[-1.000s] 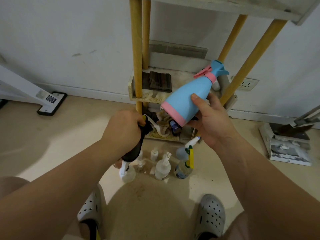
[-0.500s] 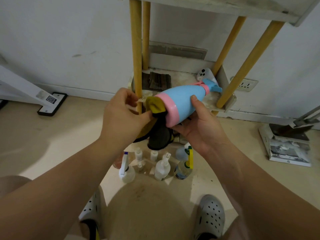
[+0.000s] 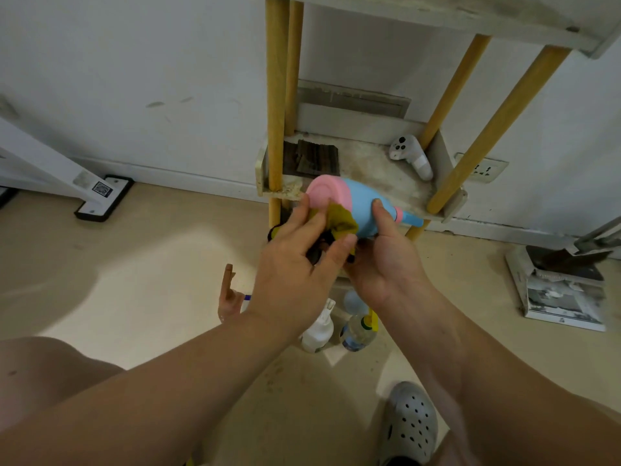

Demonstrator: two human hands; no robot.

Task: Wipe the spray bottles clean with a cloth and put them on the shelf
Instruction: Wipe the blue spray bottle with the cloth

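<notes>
A blue spray bottle (image 3: 364, 210) with a pink base and pink collar lies on its side in the air in front of the shelf (image 3: 376, 183), base toward me, nozzle pointing right. My right hand (image 3: 386, 260) grips it from below, thumb on the blue body. My left hand (image 3: 299, 260) holds a yellow and black cloth (image 3: 339, 223) against the bottle near its pink base. Several more spray bottles, among them a white spray bottle (image 3: 319, 327) and a clear bottle (image 3: 358, 332), stand on the floor below my hands, partly hidden.
The shelf has yellow posts (image 3: 275, 95); its middle board carries a dark folded mat (image 3: 312, 158) and a white controller (image 3: 411, 156). A brown spray bottle (image 3: 228, 294) stands at left on the floor. A dustpan on papers (image 3: 564, 280) lies at right. My grey shoe (image 3: 411, 422) is below.
The bottle has tipped from nozzle-up to lying sideways with its pink base turned toward me. My left hand has come up from the floor bottles and brought the cloth onto the bottle.
</notes>
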